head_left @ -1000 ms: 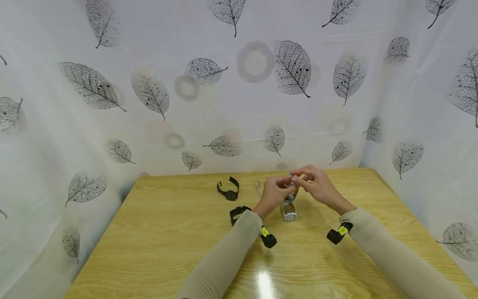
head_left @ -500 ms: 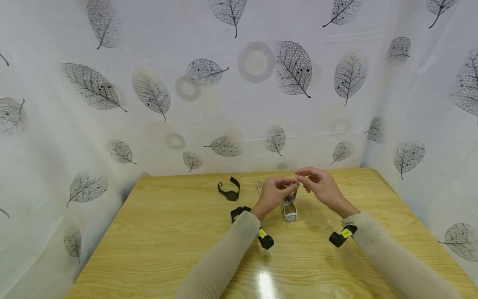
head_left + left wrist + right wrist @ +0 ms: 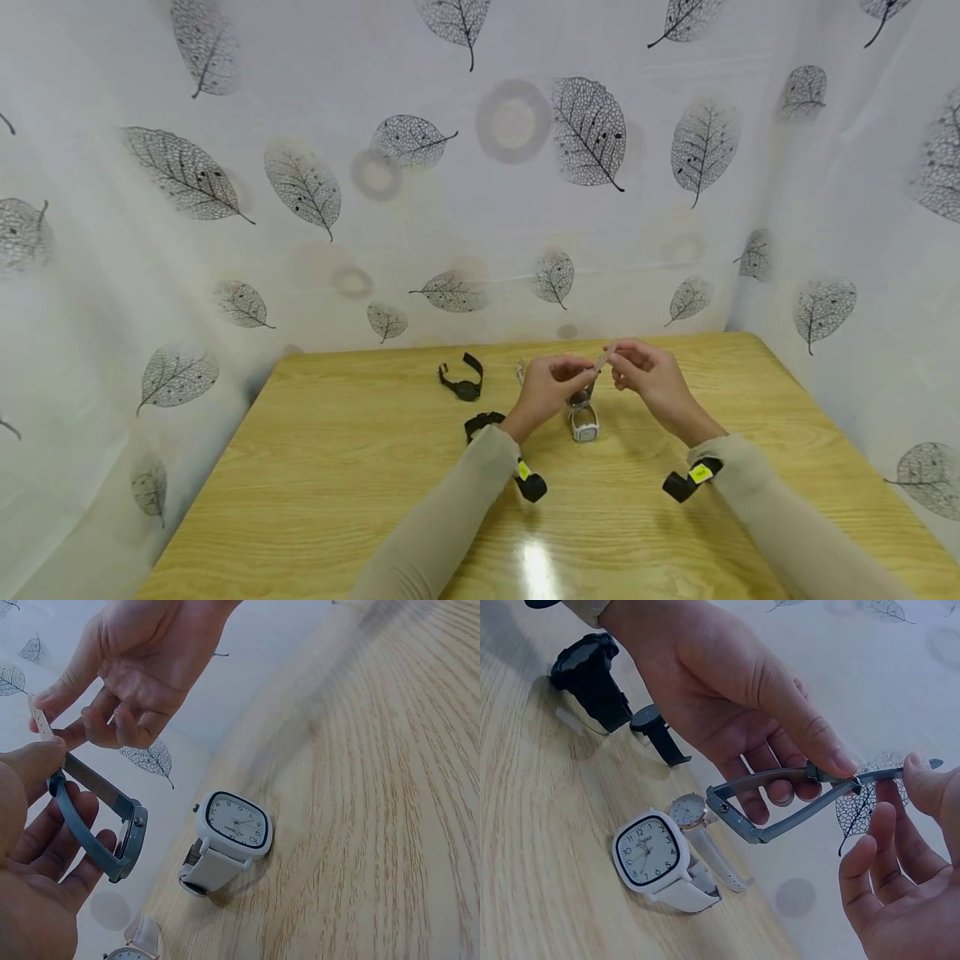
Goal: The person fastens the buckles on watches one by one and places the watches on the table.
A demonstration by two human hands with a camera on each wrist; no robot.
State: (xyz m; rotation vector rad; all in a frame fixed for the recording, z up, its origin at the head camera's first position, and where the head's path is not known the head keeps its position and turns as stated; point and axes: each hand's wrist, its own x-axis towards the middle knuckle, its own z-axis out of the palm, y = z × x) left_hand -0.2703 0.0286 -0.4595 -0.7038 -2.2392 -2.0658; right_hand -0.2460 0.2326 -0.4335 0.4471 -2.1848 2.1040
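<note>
A wristwatch with a grey-blue strap [image 3: 795, 817] is held in the air between both hands, its strap closed into a loop. My left hand [image 3: 551, 387] pinches the strap at the buckle [image 3: 853, 784]. With thumb and finger, my right hand [image 3: 656, 383] pinches the free strap end, which passes through the buckle; its other fingers are loosely bent. The watch case [image 3: 133, 844] hangs below the left fingers. Under the hands, a white square-faced watch [image 3: 649, 851] stands on the table. In the head view the hands partly hide the held watch.
A rose-gold watch with a pale strap [image 3: 688, 811] lies behind the white one. Two black watches are left of the hands: a slim one [image 3: 467, 390] at the back and a chunky one [image 3: 480, 421] nearer, partly behind the left forearm. A leaf-print curtain [image 3: 450, 208] borders the wooden table [image 3: 337, 500].
My right hand has moved slightly right, away from the left, drawing the strap end out so that more of it shows between the hands. The left hand stays nearly in place.
</note>
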